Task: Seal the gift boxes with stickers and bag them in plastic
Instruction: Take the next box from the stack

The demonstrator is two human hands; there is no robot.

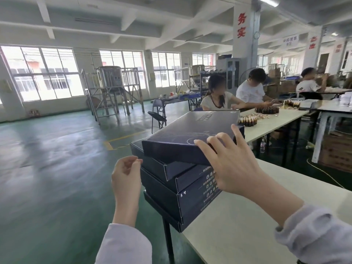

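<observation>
My right hand (228, 164) lay with fingers spread on the near corner of the top box (190, 134), gripping nothing. That box sat askew on a stack (190, 197) of dark boxes at the table (247, 225) corner. My left hand (125, 174) hung just beside the stack, fingers loosely curled, empty.

Factory packing hall indicated. Green-painted floor (57, 159), beamed concrete ceiling (152, 20) and wide windows (43, 73) seen. Steel tank (109, 77) raised on stair platform. Long white surface (276, 121) lined with seated workers (217, 98); small brown bottles (266, 110) grouped there. Cardboard cartons (337, 151) stacked at right. Red characters painted on pillar (244, 35). Dark gift boxes (190, 134) piled on near surface (238, 235).
</observation>
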